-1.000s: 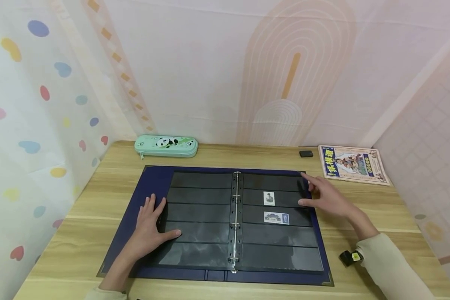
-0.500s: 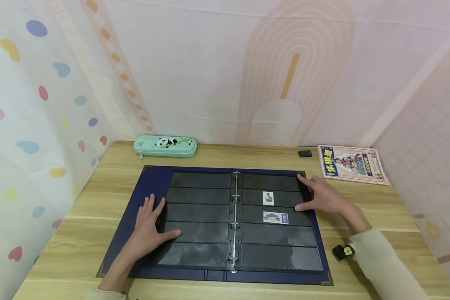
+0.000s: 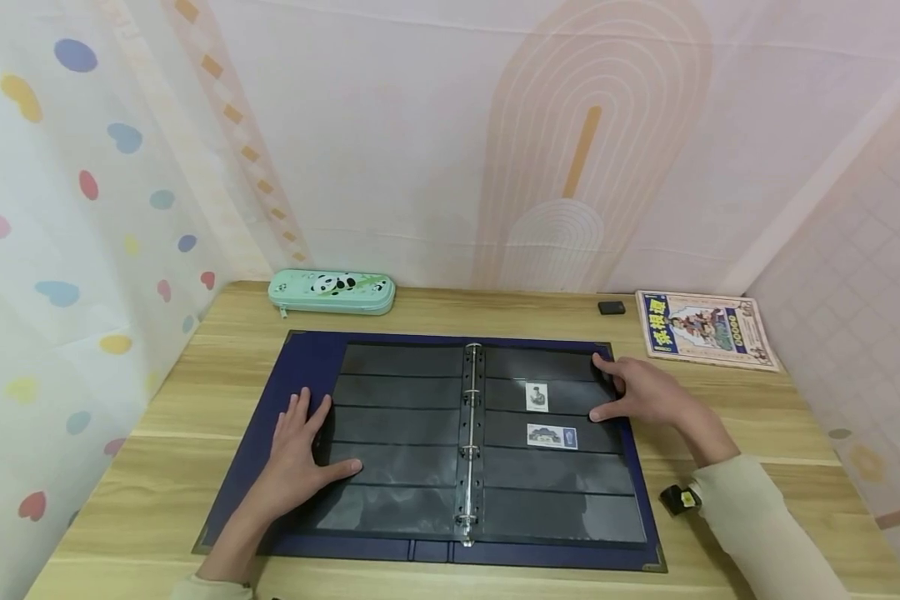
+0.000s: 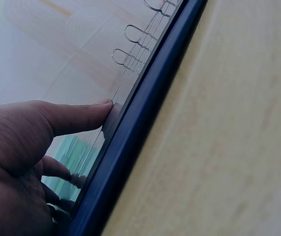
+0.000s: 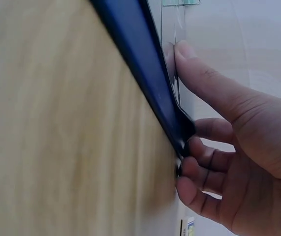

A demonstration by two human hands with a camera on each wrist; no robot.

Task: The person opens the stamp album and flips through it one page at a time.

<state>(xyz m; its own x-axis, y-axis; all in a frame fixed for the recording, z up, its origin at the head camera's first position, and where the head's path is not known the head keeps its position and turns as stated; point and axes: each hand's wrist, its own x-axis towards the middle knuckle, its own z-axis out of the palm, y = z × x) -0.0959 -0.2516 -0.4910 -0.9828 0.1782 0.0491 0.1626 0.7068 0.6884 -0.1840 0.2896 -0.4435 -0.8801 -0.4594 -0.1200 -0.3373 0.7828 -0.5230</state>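
Observation:
A dark blue ring-bound stamp album (image 3: 435,550) lies open on the table, its black pocket pages held by metal rings (image 3: 471,450). Two stamps show on the right page (image 3: 562,475): a small upright stamp (image 3: 537,397) and a wider stamp (image 3: 552,436) below it. My left hand (image 3: 297,454) rests with spread fingers on the left page (image 3: 401,425). At the right page's outer edge, my right hand (image 3: 648,392) has its thumb on the page and its other fingers curled at the edge. In the right wrist view the page edge (image 5: 183,115) bends up from the cover at the index finger.
A mint panda pencil case (image 3: 332,292) stands at the back left of the wooden table (image 3: 142,467). Toward the back right are a small black object (image 3: 611,308) and a colourful printed booklet (image 3: 708,329). Patterned curtains border the table.
My right hand has moved slightly left and down along the right page's edge, its index finger bending in at that edge. The left hand stays where it was.

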